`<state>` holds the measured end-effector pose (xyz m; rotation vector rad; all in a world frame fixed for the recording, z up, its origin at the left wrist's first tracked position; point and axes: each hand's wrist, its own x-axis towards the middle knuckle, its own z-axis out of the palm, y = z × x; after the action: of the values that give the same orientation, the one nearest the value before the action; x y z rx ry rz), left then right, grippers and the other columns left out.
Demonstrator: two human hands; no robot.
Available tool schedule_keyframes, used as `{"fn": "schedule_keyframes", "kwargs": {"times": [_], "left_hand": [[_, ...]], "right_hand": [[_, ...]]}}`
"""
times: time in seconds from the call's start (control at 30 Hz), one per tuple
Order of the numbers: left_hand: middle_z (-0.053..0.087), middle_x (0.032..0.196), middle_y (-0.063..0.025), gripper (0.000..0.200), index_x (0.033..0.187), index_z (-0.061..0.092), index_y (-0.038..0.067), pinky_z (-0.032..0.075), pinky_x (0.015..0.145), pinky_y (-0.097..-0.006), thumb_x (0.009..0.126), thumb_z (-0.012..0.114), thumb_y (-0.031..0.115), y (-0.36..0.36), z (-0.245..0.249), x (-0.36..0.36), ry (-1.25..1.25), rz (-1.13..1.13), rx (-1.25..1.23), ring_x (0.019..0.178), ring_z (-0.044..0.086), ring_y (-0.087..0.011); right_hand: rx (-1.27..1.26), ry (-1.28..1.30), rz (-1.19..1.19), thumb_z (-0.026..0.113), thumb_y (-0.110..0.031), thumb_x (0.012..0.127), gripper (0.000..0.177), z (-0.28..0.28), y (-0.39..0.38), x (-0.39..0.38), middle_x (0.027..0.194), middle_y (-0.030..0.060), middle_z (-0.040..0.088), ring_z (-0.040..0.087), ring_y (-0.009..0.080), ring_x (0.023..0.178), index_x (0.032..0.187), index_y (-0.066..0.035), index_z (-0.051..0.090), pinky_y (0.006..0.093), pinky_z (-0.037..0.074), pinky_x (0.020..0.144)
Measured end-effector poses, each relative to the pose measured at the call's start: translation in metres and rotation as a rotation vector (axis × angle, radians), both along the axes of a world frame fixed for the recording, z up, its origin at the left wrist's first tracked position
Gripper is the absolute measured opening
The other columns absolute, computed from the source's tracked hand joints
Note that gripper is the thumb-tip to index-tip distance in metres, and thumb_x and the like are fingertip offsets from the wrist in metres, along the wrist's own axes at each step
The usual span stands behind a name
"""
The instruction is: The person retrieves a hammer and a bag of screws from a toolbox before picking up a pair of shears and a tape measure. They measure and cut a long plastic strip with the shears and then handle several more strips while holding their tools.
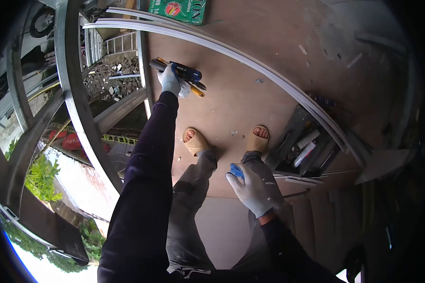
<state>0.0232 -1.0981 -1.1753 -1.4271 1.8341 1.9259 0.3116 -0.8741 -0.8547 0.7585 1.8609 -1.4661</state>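
My left hand (169, 81), in a white glove, is closed around a bundle of hand tools (188, 72) with dark blue, black and yellow-orange handles. It is stretched out over the brown floor panel (231, 94), near the metal frame on the left. A crumpled whitish piece hangs beside the glove. My right hand (249, 187), also gloved, is in front of my right leg, its fingers curled around a small blue object (237, 172). What that blue object is cannot be made out.
Long white strips (241, 55) arc across the floor. A black tool tray (297, 146) with tubes stands at the right. A green box (179, 10) lies at the top. Metal framing (70, 89) with openings to the ground below runs along the left. Small scraps dot the floor.
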Motion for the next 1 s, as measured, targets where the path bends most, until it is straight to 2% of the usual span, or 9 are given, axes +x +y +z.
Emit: {"fn": "schedule_keyframes", "kwargs": {"times": [0.2,0.33,0.43,0.5,0.6,0.73,0.87,0.9,1.0], "left_hand": [[0.063,0.072,-0.0042,0.017,0.082,0.064,0.001,0.049,0.057,-0.0332,0.079,0.074,0.014,0.005,-0.021,-0.01,-0.098,-0.026,-0.154,0.058,0.059,-0.0146],[0.058,0.069,-0.0013,0.012,0.082,0.064,0.004,0.046,0.056,-0.0318,0.086,0.07,0.015,0.009,-0.032,-0.032,0.005,0.033,0.038,0.057,0.054,-0.0143],[0.06,0.072,-0.0028,0.014,0.084,0.064,0.005,0.047,0.058,-0.0326,0.086,0.071,0.017,-0.011,-0.068,-0.053,-0.166,-0.024,0.127,0.06,0.056,-0.0153],[0.062,0.076,-0.0051,0.028,0.088,0.066,0.005,0.049,0.059,-0.0344,0.087,0.076,0.032,-0.01,-0.071,-0.046,-0.094,-0.076,0.1,0.061,0.058,-0.0169],[0.065,0.08,-0.0063,0.048,0.095,0.068,0.007,0.049,0.058,-0.0353,0.087,0.075,0.054,-0.003,-0.057,-0.043,-0.096,-0.061,0.119,0.062,0.059,-0.0171],[0.061,0.076,-0.0041,0.048,0.09,0.065,0.007,0.048,0.053,-0.0339,0.087,0.074,0.054,0.016,-0.006,-0.022,-0.061,-0.1,0.101,0.058,0.057,-0.016],[0.054,0.067,0.0004,0.047,0.087,0.063,0.006,0.047,0.054,-0.033,0.088,0.076,0.051,0.003,-0.006,0.0,-0.021,0.052,0.037,0.058,0.054,-0.0145],[0.053,0.068,0.0008,0.045,0.089,0.065,0.004,0.044,0.055,-0.031,0.091,0.073,0.048,-0.006,-0.012,0.011,0.041,0.026,-0.048,0.059,0.052,-0.0132],[0.05,0.066,0.0024,0.035,0.1,0.07,0.004,0.039,0.052,-0.0291,0.097,0.067,0.039,0.009,0.05,0.038,0.106,0.06,0.049,0.057,0.047,-0.0105]], "right_hand": [[0.019,0.095,0.062,0.069,-0.02,0.093,0.03,-0.003,0.014,-0.013,0.102,0.018,0.07,0.069,0.0328,0.095,0.114,0.001,0.062,0.0407,0.054,0.082],[0.024,0.095,0.047,0.071,-0.017,0.092,0.03,0.001,0.02,-0.021,0.105,0.0184,0.071,0.07,0.0304,0.098,0.115,0.002,0.063,0.0382,0.054,0.085],[0.017,0.088,0.077,0.07,-0.017,0.093,0.031,0.002,0.022,-0.026,0.105,0.0184,0.071,0.07,0.0306,0.098,0.116,0.002,0.063,0.0384,0.054,0.085],[0.014,0.102,0.084,0.07,-0.02,0.093,0.031,0.001,0.021,-0.028,0.103,0.018,0.07,0.069,0.0325,0.096,0.115,0.001,0.062,0.0401,0.054,0.083],[0.014,0.105,0.083,0.069,-0.022,0.093,0.032,-0.002,0.018,-0.025,0.102,0.0182,0.07,0.068,0.034,0.095,0.114,0.001,0.062,0.0411,0.054,0.082],[0.005,0.063,0.069,0.069,-0.025,0.094,0.033,-0.005,0.013,-0.022,0.103,0.0189,0.07,0.068,0.035,0.096,0.114,0.0,0.062,0.0413,0.053,0.082],[-0.013,0.002,0.024,0.066,-0.03,0.096,0.036,-0.016,0.006,-0.014,0.103,0.0192,0.07,0.068,0.0347,0.097,0.115,0.0,0.062,0.0405,0.053,0.082],[-0.017,-0.015,0.025,0.065,-0.031,0.096,0.037,-0.019,0.006,-0.014,0.103,0.0193,0.07,0.068,0.0347,0.097,0.115,0.0,0.062,0.0403,0.053,0.081],[-0.073,-0.081,-0.077,0.061,-0.035,0.098,0.039,-0.043,0.002,0.01,0.103,0.0205,0.069,0.069,0.033,0.095,0.116,0.0,0.061,0.0393,0.053,0.079]]}}
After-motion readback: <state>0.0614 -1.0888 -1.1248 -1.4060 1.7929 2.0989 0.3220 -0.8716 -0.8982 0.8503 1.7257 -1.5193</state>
